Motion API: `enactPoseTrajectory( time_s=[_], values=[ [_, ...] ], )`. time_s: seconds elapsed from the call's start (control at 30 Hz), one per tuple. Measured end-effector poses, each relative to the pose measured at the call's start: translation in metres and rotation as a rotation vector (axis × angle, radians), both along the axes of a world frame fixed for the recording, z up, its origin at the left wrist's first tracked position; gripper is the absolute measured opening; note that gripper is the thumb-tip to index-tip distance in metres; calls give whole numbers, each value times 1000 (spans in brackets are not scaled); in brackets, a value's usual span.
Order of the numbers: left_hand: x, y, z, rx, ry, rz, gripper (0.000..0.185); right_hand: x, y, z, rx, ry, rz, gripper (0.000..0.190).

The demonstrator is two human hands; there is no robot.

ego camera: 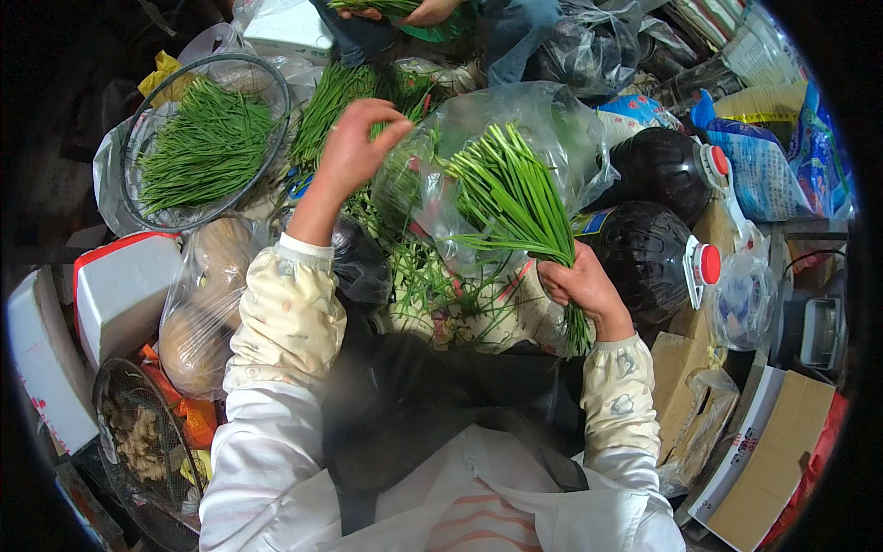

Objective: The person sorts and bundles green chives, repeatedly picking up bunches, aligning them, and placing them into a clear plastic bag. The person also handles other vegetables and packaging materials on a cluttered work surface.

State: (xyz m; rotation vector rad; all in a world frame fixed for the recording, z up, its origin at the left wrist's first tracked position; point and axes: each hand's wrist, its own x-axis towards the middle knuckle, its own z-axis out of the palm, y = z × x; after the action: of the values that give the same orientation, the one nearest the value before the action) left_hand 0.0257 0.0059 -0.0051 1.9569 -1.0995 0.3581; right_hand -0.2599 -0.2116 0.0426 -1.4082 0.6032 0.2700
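Observation:
My right hand (pixel 583 283) grips a bunch of green garlic chives (pixel 528 200) near its leafy end. The pale cut ends fan out up and to the left, and the leaf tips hang below my fist. My left hand (pixel 362 141) hovers over a pile of chives (pixel 331 114), its fingers curled, with nothing visible held in it. A clear plastic bag (pixel 510 110) with greens inside lies behind the held bunch. Loose chive scraps (pixel 428 276) litter the ground between my arms.
A wire basket (pixel 286 114) of chives stands at left, near bagged brown vegetables (pixel 207 310) and white foam boxes (pixel 127 293). Two large dark bottles (pixel 638 259) with red caps flank my right hand. Another person's hand (pixel 434 10) holds greens at the top.

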Motion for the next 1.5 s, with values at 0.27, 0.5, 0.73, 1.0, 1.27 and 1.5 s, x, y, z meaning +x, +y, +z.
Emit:
enactPoseTrajectory(
  time_s=[0.27,0.5,0.73,1.0,1.27,1.5],
  values=[
    [-29,-17,3,-31,976,-406,13,4,1,-2,-85,7,16,12],
    [-12,-13,5,-219,857,-95,10,2,0,1,-20,29,-23,13],
    [-42,-26,3,-132,929,-378,34,0,-1,-2,-39,0,-4,14],
    [-54,-39,-4,112,532,-275,24,-1,-3,-14,-184,-24,61,23],
    [-53,-42,-5,-112,830,-293,14,2,-1,-11,-163,-9,49,22],
    [-6,-16,-1,-267,828,25,18,1,-2,-7,-129,3,19,20]
  ],
)
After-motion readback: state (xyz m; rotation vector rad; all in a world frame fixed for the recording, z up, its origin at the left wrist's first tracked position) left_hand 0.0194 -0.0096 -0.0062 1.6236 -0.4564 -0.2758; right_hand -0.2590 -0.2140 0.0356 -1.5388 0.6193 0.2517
